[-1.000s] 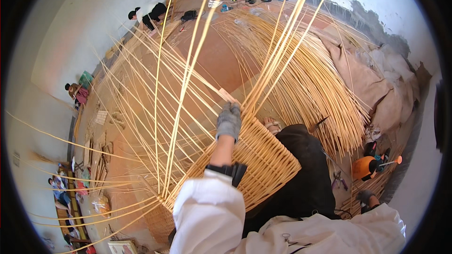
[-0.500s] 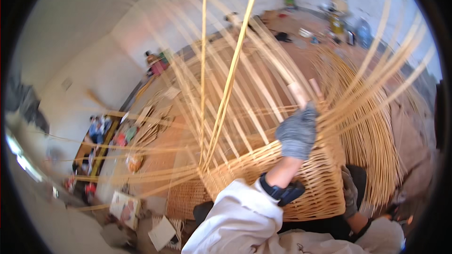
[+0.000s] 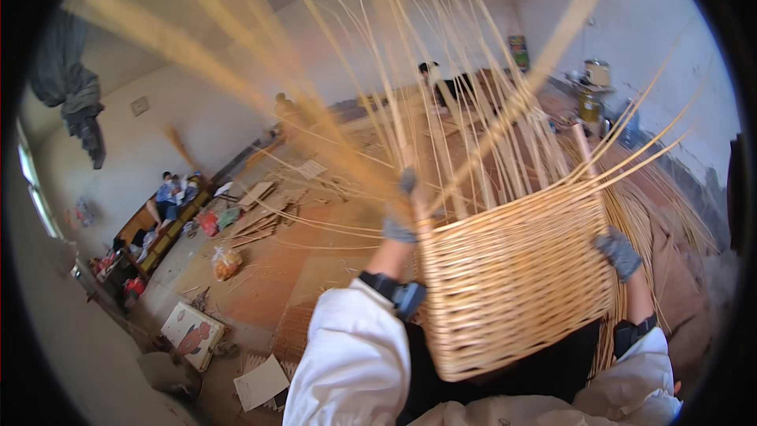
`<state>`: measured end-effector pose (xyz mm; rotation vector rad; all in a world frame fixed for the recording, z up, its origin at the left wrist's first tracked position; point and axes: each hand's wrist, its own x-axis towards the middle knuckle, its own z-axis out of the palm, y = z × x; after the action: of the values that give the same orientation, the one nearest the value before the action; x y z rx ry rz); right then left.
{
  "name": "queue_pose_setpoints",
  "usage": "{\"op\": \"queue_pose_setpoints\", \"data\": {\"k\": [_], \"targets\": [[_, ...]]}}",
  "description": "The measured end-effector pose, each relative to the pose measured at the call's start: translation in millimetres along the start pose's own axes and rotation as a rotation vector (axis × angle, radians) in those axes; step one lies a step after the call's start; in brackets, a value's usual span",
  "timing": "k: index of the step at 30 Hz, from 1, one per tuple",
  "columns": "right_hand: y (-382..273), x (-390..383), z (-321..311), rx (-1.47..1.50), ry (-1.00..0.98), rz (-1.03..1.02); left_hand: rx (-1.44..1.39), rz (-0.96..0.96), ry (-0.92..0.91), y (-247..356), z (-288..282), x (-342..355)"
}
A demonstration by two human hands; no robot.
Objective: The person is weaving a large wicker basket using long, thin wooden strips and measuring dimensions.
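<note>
One basket [image 3: 516,284], held above the lap [image 3: 544,368]. Left hand [image 3: 400,217] closed at its upper left corner, right hand [image 3: 619,254] gripping its right edge. Judgement: share the weight evenly, tilt slowly, keep canes [image 3: 548,57] unsnagged. Printed box [image 3: 192,335] on floor [image 3: 256,292], near left; any lettering unreadable from here.

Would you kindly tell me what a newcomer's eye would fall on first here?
Most likely the basket, large and right of centre, with the gloved left hand at its upper left corner and the gloved right hand at its right side. The long rods fanning up above it, some badly blurred, would probably come next. Then perhaps the grey cloth hanging at the upper left.
</note>
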<state>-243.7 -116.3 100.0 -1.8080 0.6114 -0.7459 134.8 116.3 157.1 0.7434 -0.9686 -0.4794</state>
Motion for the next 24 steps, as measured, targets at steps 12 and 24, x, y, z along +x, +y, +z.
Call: {"op": "queue_pose_setpoints", "data": {"k": [12, 24], "targets": [[81.7, -27.7, 109.7, 0.468, 0.201, 0.059, -0.004, -0.215, 0.526, -52.7, -45.2, -123.9], [53.6, -44.7, 118.7, -0.598, 0.178, 0.036, 1.046, -0.128, 0.778, -86.5, -9.9, -163.5]]}}
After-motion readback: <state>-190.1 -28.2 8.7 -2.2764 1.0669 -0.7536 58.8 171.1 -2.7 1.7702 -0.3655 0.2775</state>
